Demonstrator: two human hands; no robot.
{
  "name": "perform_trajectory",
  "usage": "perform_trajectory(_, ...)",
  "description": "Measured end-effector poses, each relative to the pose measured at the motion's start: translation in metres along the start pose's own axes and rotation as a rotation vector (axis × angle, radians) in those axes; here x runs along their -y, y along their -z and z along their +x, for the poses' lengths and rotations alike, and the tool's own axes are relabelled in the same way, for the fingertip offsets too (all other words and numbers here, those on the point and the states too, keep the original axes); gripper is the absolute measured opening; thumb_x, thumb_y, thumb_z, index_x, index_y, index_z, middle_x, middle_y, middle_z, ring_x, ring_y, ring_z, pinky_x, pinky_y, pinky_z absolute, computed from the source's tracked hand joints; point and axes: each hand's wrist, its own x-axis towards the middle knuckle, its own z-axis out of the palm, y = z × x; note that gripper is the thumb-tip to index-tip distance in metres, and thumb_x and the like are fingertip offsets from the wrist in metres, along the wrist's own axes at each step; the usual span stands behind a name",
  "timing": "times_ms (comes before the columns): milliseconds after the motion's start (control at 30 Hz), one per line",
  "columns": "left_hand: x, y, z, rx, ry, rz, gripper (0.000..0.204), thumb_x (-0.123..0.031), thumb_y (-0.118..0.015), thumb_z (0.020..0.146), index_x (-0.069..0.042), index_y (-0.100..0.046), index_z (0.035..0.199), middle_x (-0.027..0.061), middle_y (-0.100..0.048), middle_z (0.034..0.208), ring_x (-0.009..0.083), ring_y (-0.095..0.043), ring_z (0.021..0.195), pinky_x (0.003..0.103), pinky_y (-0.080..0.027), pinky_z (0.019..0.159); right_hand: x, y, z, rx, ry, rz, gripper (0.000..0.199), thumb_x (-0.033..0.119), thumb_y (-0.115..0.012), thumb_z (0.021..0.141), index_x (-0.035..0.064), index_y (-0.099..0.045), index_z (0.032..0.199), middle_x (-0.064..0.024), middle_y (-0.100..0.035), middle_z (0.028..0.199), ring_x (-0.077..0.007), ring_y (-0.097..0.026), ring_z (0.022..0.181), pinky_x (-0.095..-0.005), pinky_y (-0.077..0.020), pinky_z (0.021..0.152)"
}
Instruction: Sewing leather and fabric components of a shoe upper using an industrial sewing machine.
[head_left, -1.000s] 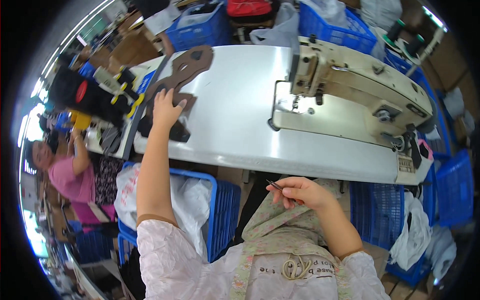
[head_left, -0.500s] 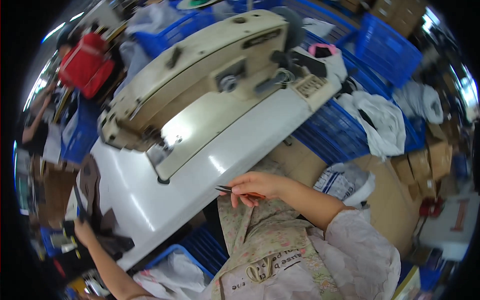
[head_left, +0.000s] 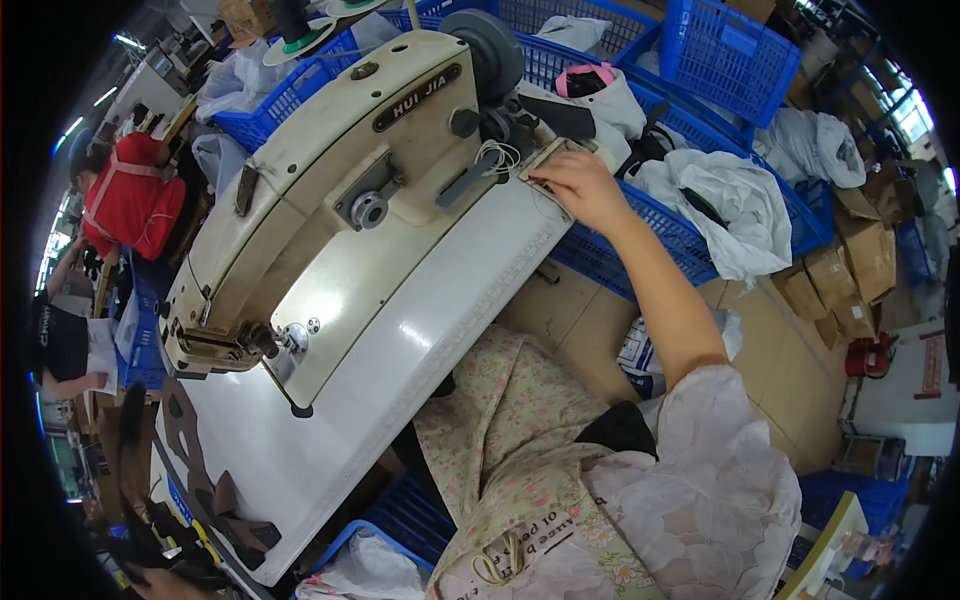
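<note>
Cream sewing machine (head_left: pixel 330 210): right hand (head_left: pixel 580 185) laid at its end, fingers apparently curled together; steady, light placement is advised.

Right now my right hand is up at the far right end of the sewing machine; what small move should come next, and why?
Probably draw the right hand back toward the needle end. It rests at the machine's far right end on the white table, while the dark brown cut pieces lie at the opposite end, with nothing under the needle. The left hand is barely visible near them at the lower rim.
</note>
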Motion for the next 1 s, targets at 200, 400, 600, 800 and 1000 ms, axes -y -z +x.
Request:
perform_trajectory(200, -0.072, 0.017, -0.082, 0.095, 0.159, 0.168, 0.041, -0.031, -0.06, 0.097, 0.002, -0.065, 0.12, 0.0176, -0.067, 0.119, 0.0286, -0.065, 0.105, 0.032, -0.049, 0.091, -0.051, -0.023, 0.005, 0.05, 0.044, -0.149, 0.03, 0.014, -0.061, 0.081, 0.0184, -0.074, 0.108, -0.0044, -0.068, 0.117, -0.0247, -0.054, 0.121, -0.05, -0.0319, 0.11)
perform_trajectory(400, -0.096, 0.035, -0.135, 0.296, 0.239, -0.067, 0.033, -0.02, -0.056, 0.098, 0.003, -0.065, 0.12, 0.0167, -0.068, 0.118, 0.0256, -0.066, 0.105, 0.031, -0.05, 0.091, -0.075, -0.006, 0.034, -0.07, -0.141, 0.085, 0.031, 0.019, -0.064, 0.078, 0.0125, -0.074, 0.107, -0.0094, -0.066, 0.121, -0.0275, -0.055, 0.12, -0.0438, -0.0354, 0.11)
perform_trajectory(600, -0.143, 0.055, -0.163, 0.428, 0.035, -0.169, 0.033, 0.001, -0.049, 0.096, 0.006, -0.058, 0.127, 0.02, -0.065, 0.123, 0.0237, -0.065, 0.109, 0.03, -0.048, 0.097, -0.124, -0.023, 0.089, -0.33, -0.185, -0.512, 0.065, 0.049, -0.075, 0.071, 0.0079, -0.066, 0.121, -0.0164, -0.065, 0.121, -0.0364, -0.063, 0.108, -0.0435, -0.0483, 0.097)
perform_trajectory(800, -0.174, 0.06, -0.167, 0.509, 0.047, -0.085, 0.029, -0.009, -0.057, 0.098, 0.003, -0.061, 0.124, 0.0188, -0.068, 0.118, 0.0235, -0.068, 0.101, 0.03, -0.051, 0.089, -0.135, 0.001, 0.093, 0.008, -0.53, -0.177, 0.073, 0.051, -0.074, 0.065, 0.0032, -0.065, 0.119, -0.024, -0.064, 0.12, -0.0392, -0.061, 0.111, -0.0436, -0.0485, 0.095)
perform_trajectory(1000, -0.19, 0.069, -0.167, 0.598, -0.183, -0.17, 0.031, -0.008, -0.057, 0.096, -0.005, -0.063, 0.126, 0.0169, -0.07, 0.11, 0.0274, -0.069, 0.095, 0.034, -0.051, 0.082, -0.147, 0.019, 0.086, -0.336, -0.566, 0.24, 0.069, 0.047, -0.071, 0.075, -0.0034, -0.062, 0.121, -0.015, -0.068, 0.11, -0.023, -0.064, 0.099, -0.035, -0.0484, 0.088)
